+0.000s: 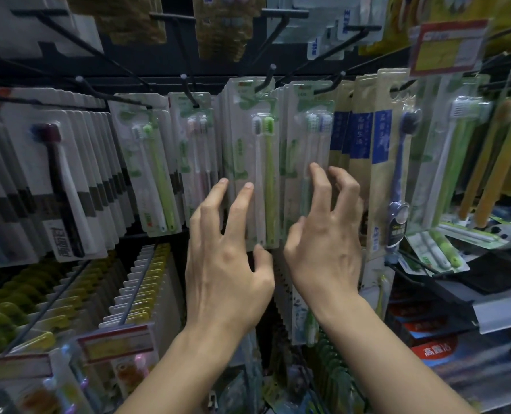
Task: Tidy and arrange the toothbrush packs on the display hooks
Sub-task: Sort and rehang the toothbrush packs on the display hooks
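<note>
While left hand [227,258] spreads on green toothbrush pack [255,162], right hand [325,234] claws neighbouring pack [311,138].

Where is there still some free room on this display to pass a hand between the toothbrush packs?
Free: the dark gap below the green-and-white toothbrush pack and above the yellow packs. Also the bare hook rods at upper left. Crowded: the middle row, where the left hand and right hand touch tightly stacked packs, and the white packs at left.
</note>
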Demonstrator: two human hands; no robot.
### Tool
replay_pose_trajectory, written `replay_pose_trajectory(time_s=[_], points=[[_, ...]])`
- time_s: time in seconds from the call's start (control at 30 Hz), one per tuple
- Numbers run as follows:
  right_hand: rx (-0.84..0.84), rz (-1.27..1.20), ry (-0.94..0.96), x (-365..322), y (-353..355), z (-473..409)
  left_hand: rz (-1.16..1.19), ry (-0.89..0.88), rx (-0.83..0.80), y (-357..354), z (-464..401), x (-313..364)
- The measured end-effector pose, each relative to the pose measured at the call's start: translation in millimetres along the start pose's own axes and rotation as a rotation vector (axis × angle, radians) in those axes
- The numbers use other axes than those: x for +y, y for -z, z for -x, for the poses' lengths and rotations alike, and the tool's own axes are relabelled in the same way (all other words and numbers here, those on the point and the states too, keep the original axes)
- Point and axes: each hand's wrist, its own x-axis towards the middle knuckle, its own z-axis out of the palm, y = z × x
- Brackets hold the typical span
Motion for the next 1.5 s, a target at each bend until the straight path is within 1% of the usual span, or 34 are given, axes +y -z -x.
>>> replay_pose_trajectory(time_s=[0.23,0.33,0.4,0.47,0.57,0.7,0.77,0.83,0.9,1.1,1.2,1.37,1.5], points=[[0.128,-0.044,0.066,-11.7,4.3,4.1,-0.021,0.061,0.009,14.3,-4.0,-8.4],[0.198,-0.122,0.158,-22.8,6.7,8.2,-0.007,0.11,0.021,20.9,-7.2,-13.9],[0.21,-0.214,0.251,-31.9,8.1,11.3,-0.018,0.136,0.04,25.7,-10.1,-19.1],[0.155,-0.361,0.322,-43.1,7.2,15.0,-0.019,0.162,0.064,31.6,-14.0,-26.0],[-0.063,-0.554,0.334,-61.6,2.0,20.7,0.021,0.261,0.083,42.9,-24.1,-36.5],[-0.348,-0.655,0.164,-83.0,-8.6,22.2,0.073,0.426,0.076,56.4,-43.2,-50.4],[-0.439,-0.655,0.09,-93.2,-14.2,18.4,0.064,0.477,0.04,62.2,-53.5,-57.8],[-0.501,-0.595,0.021,-103.0,-20.2,12.6,0.062,0.501,-0.016,68.0,-63.2,-65.0],[-0.545,-0.531,-0.046,-111.5,-27.5,6.1,0.074,0.506,-0.072,73.4,-71.6,-70.9],[-0.685,-0.366,-0.132,-124.6,-50.5,-1.1,0.096,0.505,-0.168,76.9,-81.5,-84.1],[-0.696,-0.34,-0.14,-125.4,-56.4,1.8,0.093,0.539,-0.191,71.3,-78.5,-87.4],[-0.707,-0.331,-0.11,-120.7,-61.3,3.1,0.125,0.545,-0.151,65.1,-80.4,-91.5],[-0.694,-0.375,-0.14,-113.9,-63.5,-0.5,0.138,0.535,-0.097,63.5,-79.7,-92.2]])
